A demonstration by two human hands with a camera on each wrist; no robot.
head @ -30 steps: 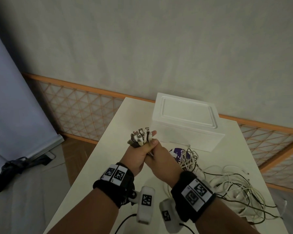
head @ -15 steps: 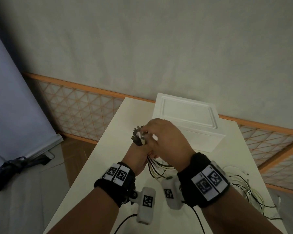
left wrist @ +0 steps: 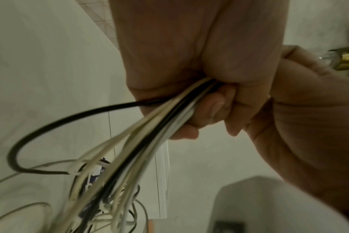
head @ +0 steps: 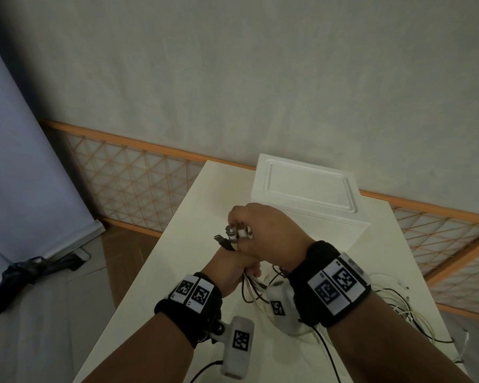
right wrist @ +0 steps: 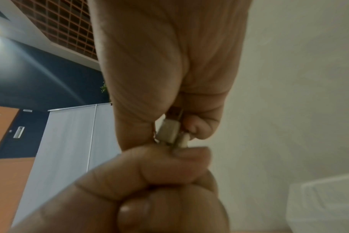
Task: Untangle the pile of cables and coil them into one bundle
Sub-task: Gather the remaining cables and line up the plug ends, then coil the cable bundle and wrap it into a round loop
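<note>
My left hand (head: 233, 268) is a fist round a bunch of white and black cables (left wrist: 149, 134), held above the white table (head: 155, 277). The plug ends (head: 234, 234) stick up out of that fist. My right hand (head: 263, 230) sits on top and pinches the plug ends (right wrist: 169, 132) between thumb and fingers. Below the left fist the cables hang down in loose loops. The rest of the cables (head: 398, 302) lie tangled on the table to the right, partly hidden behind my right wrist.
A white lidded box (head: 307, 194) stands at the back of the table, just beyond my hands. The table's left edge (head: 138, 277) drops to the floor. A grey wall and an orange lattice panel (head: 138, 178) lie behind.
My right hand has come up from beside the left fist to over its top and now pinches the plug ends. The left fist has hardly moved.
</note>
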